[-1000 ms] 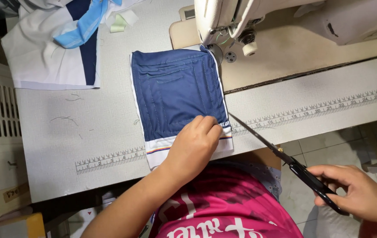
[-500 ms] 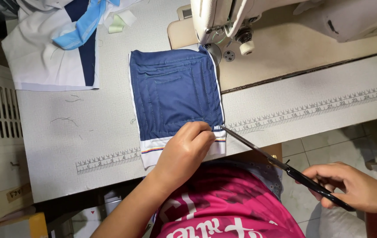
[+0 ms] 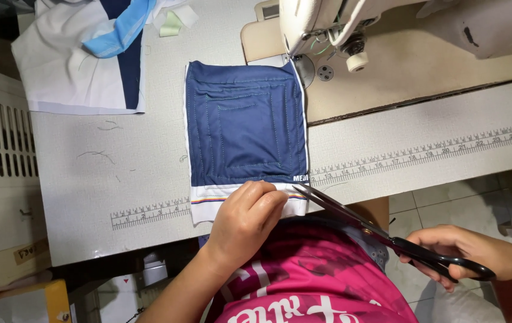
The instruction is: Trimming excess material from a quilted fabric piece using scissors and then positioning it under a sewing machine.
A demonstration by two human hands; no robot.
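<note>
A navy quilted fabric piece [image 3: 244, 119] with a white striped band along its near edge lies flat on the sewing table [image 3: 88, 179]. My left hand [image 3: 245, 221] presses down on that white band, fingers curled over the edge. My right hand [image 3: 465, 254] grips the black handles of long scissors [image 3: 381, 230], off the table's front edge. The blades are slightly parted and their tips reach the fabric's near right corner, beside my left fingers.
A white sewing machine [image 3: 339, 24] stands at the back right, its needle area just past the fabric's far right corner. White, navy and light blue cloth [image 3: 82, 60] is piled at the back left. A printed ruler strip [image 3: 423, 152] runs along the table front.
My left hand has slid down from the navy part onto the white band. The scissors have moved left and lower, so the tips now meet the fabric's near right corner.
</note>
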